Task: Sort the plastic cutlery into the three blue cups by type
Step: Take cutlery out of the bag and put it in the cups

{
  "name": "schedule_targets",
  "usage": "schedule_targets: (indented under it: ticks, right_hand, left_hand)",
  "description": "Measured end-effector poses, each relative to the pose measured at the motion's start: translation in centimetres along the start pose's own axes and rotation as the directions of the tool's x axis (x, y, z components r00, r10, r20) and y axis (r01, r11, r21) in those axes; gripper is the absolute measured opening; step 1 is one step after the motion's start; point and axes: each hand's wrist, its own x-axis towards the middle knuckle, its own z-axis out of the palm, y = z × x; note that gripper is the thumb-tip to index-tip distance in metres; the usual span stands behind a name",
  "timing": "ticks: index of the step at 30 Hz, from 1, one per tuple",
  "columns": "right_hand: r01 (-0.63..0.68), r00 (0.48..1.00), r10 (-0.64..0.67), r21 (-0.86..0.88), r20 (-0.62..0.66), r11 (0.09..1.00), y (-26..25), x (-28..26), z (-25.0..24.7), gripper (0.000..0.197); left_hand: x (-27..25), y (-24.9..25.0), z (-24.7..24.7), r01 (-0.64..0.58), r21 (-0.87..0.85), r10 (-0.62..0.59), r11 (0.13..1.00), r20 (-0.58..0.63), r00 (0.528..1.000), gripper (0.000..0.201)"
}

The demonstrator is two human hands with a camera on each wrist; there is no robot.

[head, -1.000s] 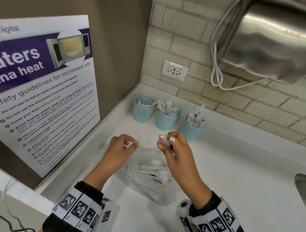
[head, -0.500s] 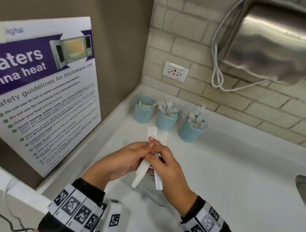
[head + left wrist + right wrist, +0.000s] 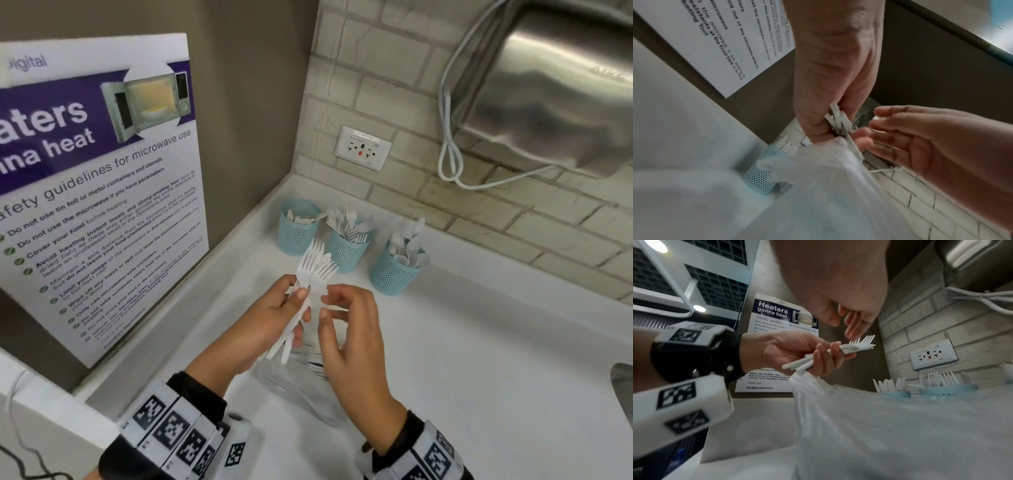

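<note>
I see three blue mesh plastic cups in a row at the far edge of the white counter (image 3: 496,359): the knife cup (image 3: 295,233) leftmost, the fork cup (image 3: 347,251) in the middle, the spoon cup (image 3: 394,274) rightmost. Nearer, my left hand (image 3: 270,322) grips a bundle of white plastic forks (image 3: 313,274) above a clear plastic bag (image 3: 301,383) on the counter; my right hand (image 3: 349,329) is just right of the bundle.
</note>
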Motion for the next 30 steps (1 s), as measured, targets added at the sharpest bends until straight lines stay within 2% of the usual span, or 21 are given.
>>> schedule_targets:
  ticks: [2, 4, 5, 7, 10, 12, 17, 22, 25, 28, 30]
  right_hand:
    - [-0.153, 0.988, 0.153, 0.031, -0.002, 0.988, -0.1, 0.5, -0.3, 0.031]
    - [-0.330, 0.944, 0.326, 0.075, 0.059, 0.941, -0.1, 1.2, -0.5, 0.041]
    - [-0.393, 0.919, 0.384, 0.111, 0.094, 0.913, 0.0, 1.5, -0.5, 0.041]
    - [-0.456, 0.889, 0.431, 0.202, 0.158, 0.867, 0.2, 2.1, -0.7, 0.025]
    - [-0.499, 0.866, 0.465, 0.307, 0.182, 0.810, 0.3, 2.5, -1.1, 0.003]
    - [-0.543, 0.838, 0.513, 0.386, 0.188, 0.746, 0.5, 2.7, -1.4, 0.007]
    - [-0.620, 0.772, 0.582, 0.502, 0.254, 0.604, 0.6, 3.3, -2.0, 0.008]
    - [-0.617, 0.742, 0.621, 0.617, 0.250, 0.488, 0.6, 3.7, -2.1, 0.009]
    - [-0.607, 0.748, 0.612, 0.638, 0.258, 0.474, 0.9, 3.8, -2.3, 0.020]
    - [-0.614, 0.769, 0.566, 0.589, 0.297, 0.526, 1.1, 3.8, -2.5, 0.020]
    - [-0.603, 0.780, 0.564, 0.567, 0.270, 0.562, 1.2, 3.9, -2.5, 0.018]
  left_hand:
    - [0.0, -0.1, 0.1, -0.025, 0.039, 0.025, 0.999, 0.000, 1.000, 0.021]
    - [0.0, 0.0, 0.2, -0.030, 0.002, 0.030, 1.000, 0.010, 0.999, 0.022]
    - [-0.1, 0.1, 0.3, -0.031, -0.021, 0.032, 0.999, 0.023, 0.999, 0.024]
    - [-0.2, 0.3, 0.3, -0.019, -0.046, 0.022, 0.999, 0.064, 0.998, 0.029]
    - [-0.3, 0.3, 0.2, 0.017, -0.067, -0.009, 0.998, 0.128, 0.992, 0.042]
    - [-0.4, 0.3, 0.2, 0.023, -0.054, -0.013, 0.998, 0.167, 0.986, 0.046]
    - [-0.4, -0.1, 0.3, -0.037, -0.008, 0.038, 0.999, 0.160, 0.986, 0.020]
    - [-0.6, 0.0, 0.5, -0.077, 0.009, 0.074, 0.997, 0.169, 0.983, 0.022]
    - [-0.6, 0.0, 0.4, -0.067, 0.002, 0.065, 0.998, 0.173, 0.983, 0.026]
    - [-0.6, 0.0, 0.4, -0.064, -0.013, 0.065, 0.998, 0.156, 0.986, 0.027]
    - [-0.5, 0.0, 0.5, -0.062, -0.034, 0.066, 0.998, 0.124, 0.990, 0.028]
